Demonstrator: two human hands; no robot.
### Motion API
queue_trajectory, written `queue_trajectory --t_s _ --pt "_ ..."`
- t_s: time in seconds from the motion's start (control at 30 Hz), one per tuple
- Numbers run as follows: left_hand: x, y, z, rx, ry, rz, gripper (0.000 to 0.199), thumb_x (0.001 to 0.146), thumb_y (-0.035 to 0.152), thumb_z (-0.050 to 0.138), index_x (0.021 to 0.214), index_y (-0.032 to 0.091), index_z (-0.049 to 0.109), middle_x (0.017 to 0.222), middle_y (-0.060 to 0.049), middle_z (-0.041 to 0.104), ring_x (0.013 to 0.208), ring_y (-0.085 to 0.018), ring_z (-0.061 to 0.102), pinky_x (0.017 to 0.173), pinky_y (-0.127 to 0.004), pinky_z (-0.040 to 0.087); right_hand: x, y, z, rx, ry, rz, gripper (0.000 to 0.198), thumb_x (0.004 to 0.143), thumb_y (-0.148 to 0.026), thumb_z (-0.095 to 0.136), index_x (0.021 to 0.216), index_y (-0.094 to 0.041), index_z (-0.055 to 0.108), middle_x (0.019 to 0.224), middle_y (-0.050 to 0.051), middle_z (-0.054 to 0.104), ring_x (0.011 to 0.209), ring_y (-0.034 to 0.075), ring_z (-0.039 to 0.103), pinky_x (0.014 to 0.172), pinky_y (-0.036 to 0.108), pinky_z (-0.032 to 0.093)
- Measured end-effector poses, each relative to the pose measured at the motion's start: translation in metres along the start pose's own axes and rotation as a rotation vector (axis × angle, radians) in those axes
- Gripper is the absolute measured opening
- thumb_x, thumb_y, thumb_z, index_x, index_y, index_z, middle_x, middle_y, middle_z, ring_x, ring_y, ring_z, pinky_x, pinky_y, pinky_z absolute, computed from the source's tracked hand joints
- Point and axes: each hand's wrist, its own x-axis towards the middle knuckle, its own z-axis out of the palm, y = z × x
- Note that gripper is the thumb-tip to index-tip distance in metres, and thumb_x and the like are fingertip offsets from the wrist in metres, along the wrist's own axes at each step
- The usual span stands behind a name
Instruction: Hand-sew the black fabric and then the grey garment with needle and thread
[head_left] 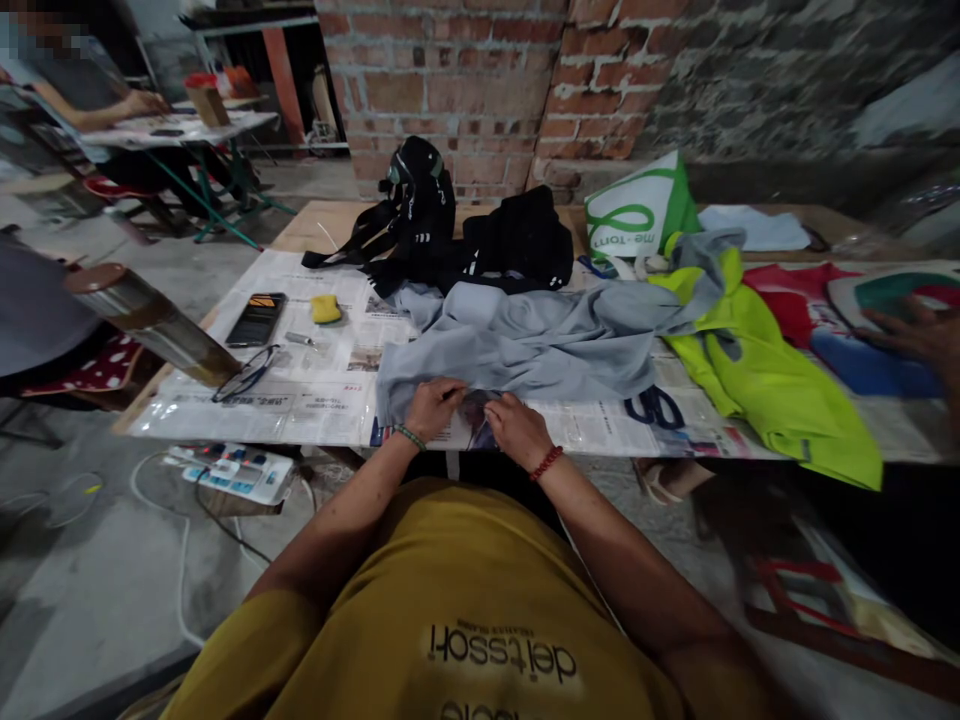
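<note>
My left hand (433, 408) is closed in a pinch at the front edge of a grey cloth garment (517, 335), which lies crumpled across the table. Close beside it, my right hand (519, 428) also has its thumb and fingers pinched together. Whatever is between the fingers of either hand is too small to make out. A dark, partly see-through patch (475, 415) shows between the two hands; I cannot tell what it is. To the right, a neon yellow garment (780, 370) with grey parts overlaps the grey cloth and hangs over the table's front edge.
Newspaper under clear plastic covers the table (322, 410). On the left stand a metal flask (161, 325), glasses (246, 375), a phone (256, 320) and a yellow sponge (325, 309). Behind are a black bag (420, 200) and a green-white bag (637, 212). Another person's hand (911, 330) is at right.
</note>
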Motion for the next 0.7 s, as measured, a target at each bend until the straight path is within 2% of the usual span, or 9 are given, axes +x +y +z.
queue_trajectory --t_s 0.2,0.5,0.7 --pt "0.000 -0.002 0.001 0.002 -0.013 -0.029 0.014 0.082 0.018 0.060 0.089 0.020 0.073 0.088 -0.002 0.074 0.081 -0.015 0.067 0.080 -0.026 0.053 0.007 -0.006 0.001 0.044 -0.014 0.000 0.033 0.095 -0.021 0.030 0.106 -0.018 0.061 0.106 0.007 0.066 0.095 0.017 0.060 0.077 0.026 0.041" --pt "-0.001 -0.004 0.001 -0.016 0.004 0.029 0.014 0.082 0.016 0.060 0.089 0.016 0.072 0.086 -0.004 0.074 0.081 -0.016 0.067 0.078 -0.028 0.053 0.008 -0.012 0.003 0.002 -0.011 0.042 0.032 0.094 -0.024 0.030 0.105 -0.018 0.060 0.094 0.008 0.070 0.081 0.018 0.065 0.067 0.026 0.042" --pt "0.000 -0.004 0.000 -0.054 -0.025 0.050 0.014 0.082 0.017 0.061 0.089 0.018 0.073 0.087 -0.003 0.074 0.080 -0.015 0.067 0.078 -0.027 0.053 0.011 -0.013 0.006 0.015 0.007 0.056 0.032 0.094 -0.024 0.030 0.106 -0.018 0.059 0.089 0.009 0.070 0.078 0.019 0.066 0.067 0.028 0.043"
